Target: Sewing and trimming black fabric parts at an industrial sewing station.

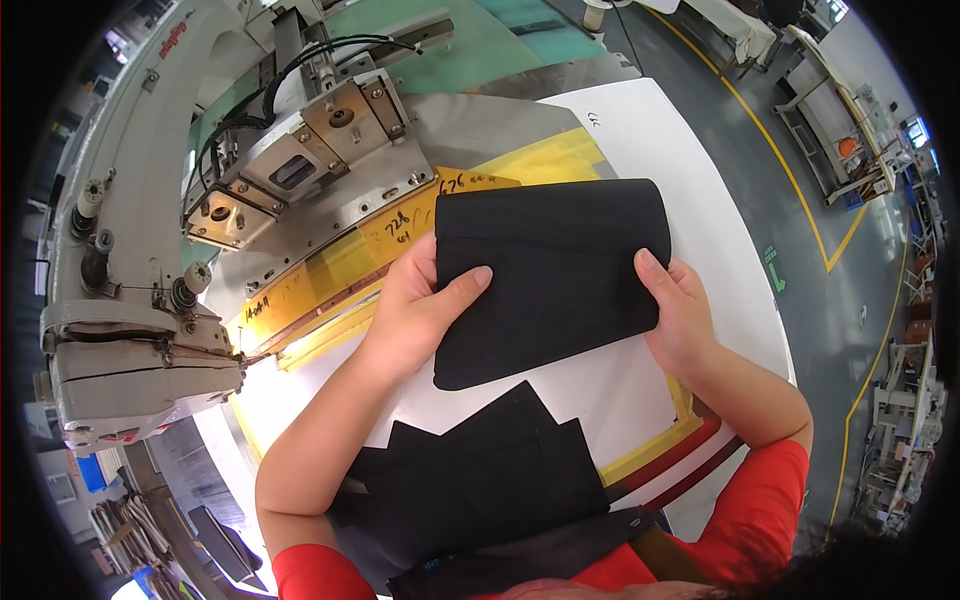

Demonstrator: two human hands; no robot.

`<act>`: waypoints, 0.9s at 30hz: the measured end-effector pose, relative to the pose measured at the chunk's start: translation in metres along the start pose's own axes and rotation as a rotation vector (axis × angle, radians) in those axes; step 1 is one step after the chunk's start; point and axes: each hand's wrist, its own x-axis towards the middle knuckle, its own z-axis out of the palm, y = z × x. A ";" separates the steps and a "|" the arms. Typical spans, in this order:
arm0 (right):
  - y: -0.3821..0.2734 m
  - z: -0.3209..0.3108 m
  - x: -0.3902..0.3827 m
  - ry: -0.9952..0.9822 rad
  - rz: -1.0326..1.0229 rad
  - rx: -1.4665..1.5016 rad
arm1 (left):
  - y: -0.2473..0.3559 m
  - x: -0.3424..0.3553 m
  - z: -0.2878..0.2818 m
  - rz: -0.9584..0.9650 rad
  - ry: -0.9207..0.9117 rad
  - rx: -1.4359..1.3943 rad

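Note:
A black fabric piece [550,290], folded or rounded along its right side, is held up in front of me over the white work surface [738,280]. My left hand [425,315] grips its left edge, thumb on the front and fingers behind, mostly hidden. My right hand [678,310] grips the right edge with its thumb on top. Below, more cut black fabric pieces [480,480] lie near my body, between my forearms. Yellow tape and marked strips [390,230] lie on the surface behind the held piece.
An industrial sewing machine head [140,370] stands at the left, with a metal clamp assembly and cables [300,160] behind it. A green board [470,40] is at the back. A grey floor with yellow lines [770,150] and workbenches [820,130] are at the right.

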 end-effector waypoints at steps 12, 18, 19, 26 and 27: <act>-0.002 -0.003 0.002 -0.060 -0.050 -0.039 | 0.002 0.003 -0.003 0.050 -0.041 -0.122; -0.007 0.002 -0.007 -0.153 0.014 -0.235 | 0.007 0.000 -0.001 0.075 0.039 -0.237; -0.003 0.000 -0.007 -0.128 0.035 -0.354 | 0.010 -0.001 -0.001 0.087 0.026 -0.247; -0.022 0.009 -0.022 -0.107 -0.088 -0.264 | 0.033 -0.016 0.009 0.175 0.065 -0.058; -0.018 0.006 -0.023 -0.113 -0.102 -0.259 | 0.038 -0.024 0.015 0.270 0.053 0.003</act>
